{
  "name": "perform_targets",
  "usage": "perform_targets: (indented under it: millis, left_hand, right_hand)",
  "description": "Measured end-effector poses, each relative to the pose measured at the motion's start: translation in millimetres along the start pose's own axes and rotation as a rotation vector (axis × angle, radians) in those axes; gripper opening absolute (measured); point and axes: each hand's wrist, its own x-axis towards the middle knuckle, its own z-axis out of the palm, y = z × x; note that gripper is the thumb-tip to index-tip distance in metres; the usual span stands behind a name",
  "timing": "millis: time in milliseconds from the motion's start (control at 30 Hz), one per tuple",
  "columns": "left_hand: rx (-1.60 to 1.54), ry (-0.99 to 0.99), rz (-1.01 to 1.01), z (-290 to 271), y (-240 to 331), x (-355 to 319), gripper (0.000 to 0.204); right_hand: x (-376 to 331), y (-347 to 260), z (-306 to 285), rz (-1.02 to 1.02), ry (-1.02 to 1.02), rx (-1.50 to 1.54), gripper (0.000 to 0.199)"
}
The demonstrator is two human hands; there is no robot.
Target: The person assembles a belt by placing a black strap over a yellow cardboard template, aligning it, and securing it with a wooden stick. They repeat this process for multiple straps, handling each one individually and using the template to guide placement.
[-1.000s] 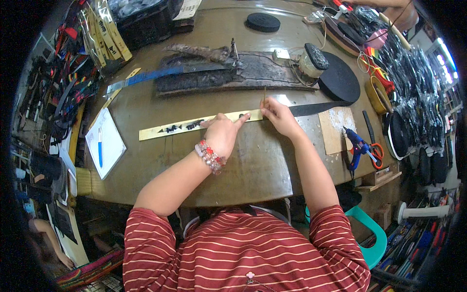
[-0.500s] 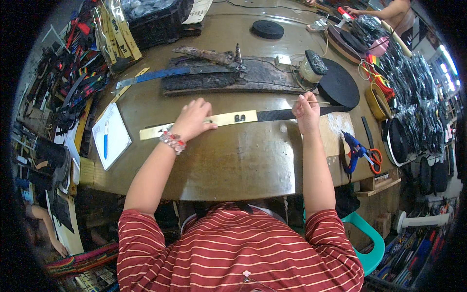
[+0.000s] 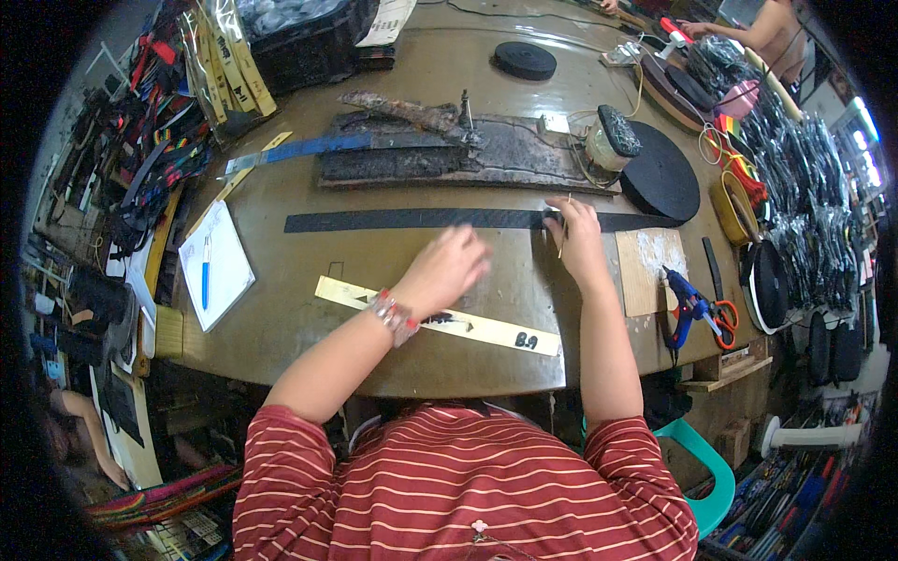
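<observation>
A black webbing strap (image 3: 393, 221) lies flat across the table, running right to a large black roll (image 3: 662, 174). My right hand (image 3: 580, 245) is closed at the strap, fingertips on or just over it. A thin pale stick (image 3: 561, 245) is pinched in that hand. Motion blurs the fingers of my left hand (image 3: 443, 273), which is between the strap and a cream template strip (image 3: 496, 336) with black markings. The template lies slanted near the table's front edge, partly behind my left wrist.
Behind the strap lies a dark, scorched-looking board (image 3: 524, 154) with a blue-wrapped metal blade (image 3: 318, 146). At right are a blue glue gun (image 3: 690, 304), orange scissors (image 3: 724, 323) and a glue-marked board (image 3: 645, 266). Paper with a pen (image 3: 205, 271) lies left. Another person's arm (image 3: 739, 35) shows far right.
The template strip has moved off the webbing toward the table's front edge. My left hand has come right and nearer; my right hand has lowered to the strap with the stick.
</observation>
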Motion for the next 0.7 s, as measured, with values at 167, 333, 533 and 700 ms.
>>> perform_targets:
  millis: [167, 333, 533, 700]
  left_hand:
    - [0.18, 0.195, -0.083, 9.3, -26.0, 49.7, 0.024]
    - [-0.18, 0.044, -0.179, -17.4, -36.3, 45.6, 0.024]
    - [-0.281, 0.165, -0.201, -86.3, -51.2, 47.9, 0.022]
    - [-0.221, 0.24, -0.159, -116.2, -82.9, 108.8, 0.022]
  right_hand:
    - [2.1, -10.1, -1.4, 0.057, -0.162, -0.13, 0.027]
    - [29.2, -21.2, -10.5, 0.112, -0.401, 0.014, 0.017]
    - [92.1, -45.7, -26.6, -0.013, -0.5, 0.335, 0.023]
    - [168.5, -34.4, -19.5, 0.105, -0.525, 0.439, 0.03]
